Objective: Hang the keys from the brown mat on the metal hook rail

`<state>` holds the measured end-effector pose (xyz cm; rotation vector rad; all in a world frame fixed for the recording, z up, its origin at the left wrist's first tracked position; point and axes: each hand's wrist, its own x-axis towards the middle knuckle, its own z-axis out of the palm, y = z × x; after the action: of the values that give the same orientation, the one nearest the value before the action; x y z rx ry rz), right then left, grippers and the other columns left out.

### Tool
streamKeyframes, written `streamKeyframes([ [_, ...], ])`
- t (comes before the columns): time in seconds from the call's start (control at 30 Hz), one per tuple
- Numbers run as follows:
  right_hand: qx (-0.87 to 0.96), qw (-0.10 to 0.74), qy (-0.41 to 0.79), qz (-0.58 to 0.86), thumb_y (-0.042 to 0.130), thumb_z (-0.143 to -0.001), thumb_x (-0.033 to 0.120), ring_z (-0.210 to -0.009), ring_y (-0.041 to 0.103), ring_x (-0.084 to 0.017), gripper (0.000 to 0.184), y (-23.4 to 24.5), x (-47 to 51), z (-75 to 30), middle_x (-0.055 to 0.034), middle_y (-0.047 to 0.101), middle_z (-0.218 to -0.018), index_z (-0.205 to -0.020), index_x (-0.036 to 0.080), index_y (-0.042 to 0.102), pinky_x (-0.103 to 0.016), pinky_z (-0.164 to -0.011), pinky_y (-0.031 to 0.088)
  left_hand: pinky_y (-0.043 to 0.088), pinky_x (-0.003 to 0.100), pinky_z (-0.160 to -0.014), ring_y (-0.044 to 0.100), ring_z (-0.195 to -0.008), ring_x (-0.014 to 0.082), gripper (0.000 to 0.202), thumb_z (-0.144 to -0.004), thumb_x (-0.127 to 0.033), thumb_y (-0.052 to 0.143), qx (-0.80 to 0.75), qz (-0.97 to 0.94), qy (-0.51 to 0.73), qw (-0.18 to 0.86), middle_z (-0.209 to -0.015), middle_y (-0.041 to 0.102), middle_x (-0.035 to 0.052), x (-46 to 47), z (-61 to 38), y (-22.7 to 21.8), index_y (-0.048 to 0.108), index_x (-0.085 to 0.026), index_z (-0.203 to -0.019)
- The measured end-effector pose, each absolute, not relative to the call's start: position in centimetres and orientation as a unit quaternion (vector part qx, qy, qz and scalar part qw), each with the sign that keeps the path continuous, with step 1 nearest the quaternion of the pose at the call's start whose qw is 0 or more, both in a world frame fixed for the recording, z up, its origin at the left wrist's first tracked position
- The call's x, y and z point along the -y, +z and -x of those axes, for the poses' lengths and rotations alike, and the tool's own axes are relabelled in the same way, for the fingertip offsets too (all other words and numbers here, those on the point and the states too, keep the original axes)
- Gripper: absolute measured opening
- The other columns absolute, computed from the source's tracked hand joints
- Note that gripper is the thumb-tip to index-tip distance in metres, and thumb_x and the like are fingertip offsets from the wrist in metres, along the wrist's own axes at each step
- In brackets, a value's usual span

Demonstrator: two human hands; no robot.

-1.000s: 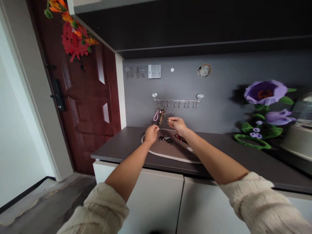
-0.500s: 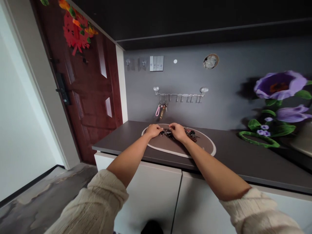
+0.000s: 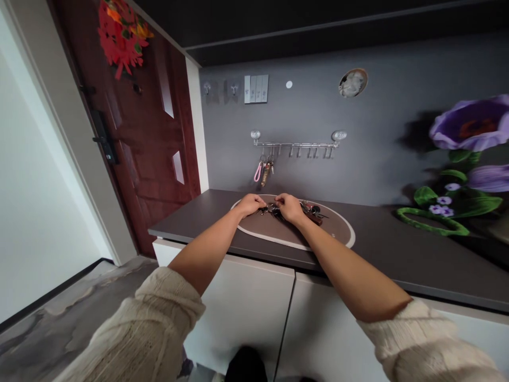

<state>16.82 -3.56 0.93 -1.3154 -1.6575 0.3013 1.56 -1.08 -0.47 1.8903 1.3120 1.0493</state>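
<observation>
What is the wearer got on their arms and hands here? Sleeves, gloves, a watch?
Cream, chunky knit sweater: the left sleeve and right sleeve are bunched up near the elbows, leaving both forearms bare. The left hand and right hand are bare, no gloves. No watch or bracelet shows at either wrist. Rings are too small to tell.
</observation>
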Motion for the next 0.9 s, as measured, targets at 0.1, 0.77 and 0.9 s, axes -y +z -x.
streamKeyframes([
  [0.1,0.690,0.456,0.107,0.552,0.056,-0.064,0.003,-0.072,0.057,-0.014,0.016,1.0,3.7,-16.9,-0.0032,0.064,-0.070,-0.066,0.017,0.062,-0.026,-0.078,0.040,0.036,0.023,-0.056,0.045,-0.052,0.0077,0.013,-0.064,-0.024,0.060,-0.501,-0.700,0.402,0.312,-0.056,0.057,-0.0004,1.5,-1.6,-0.2,0.064,-0.012,-0.069],
  [0.77,0.777,0.381,0.039,0.499,0.045,-0.078,0.022,-0.080,0.056,-0.015,0.020,1.5,4.4,-16.7,-0.0070,0.064,-0.088,-0.086,0.015,0.062,-0.026,-0.075,0.038,0.036,0.025,-0.066,0.048,-0.058,0.0084,0.014,-0.057,-0.022,0.066,-0.379,-0.608,0.518,0.467,-0.060,0.058,-0.0002,2.2,-1.7,0.6,0.062,-0.013,-0.066],
  [0.9,0.780,0.408,0.060,0.470,0.046,-0.075,0.021,-0.074,0.054,-0.014,0.016,1.5,4.4,-16.6,-0.0043,0.063,-0.082,-0.080,0.016,0.060,-0.026,-0.072,0.038,0.035,0.024,-0.063,0.048,-0.058,0.0077,0.016,-0.056,-0.023,0.067,-0.355,-0.592,0.528,0.495,-0.063,0.059,-0.0003,2.3,-1.7,0.7,0.062,-0.014,-0.068],
])
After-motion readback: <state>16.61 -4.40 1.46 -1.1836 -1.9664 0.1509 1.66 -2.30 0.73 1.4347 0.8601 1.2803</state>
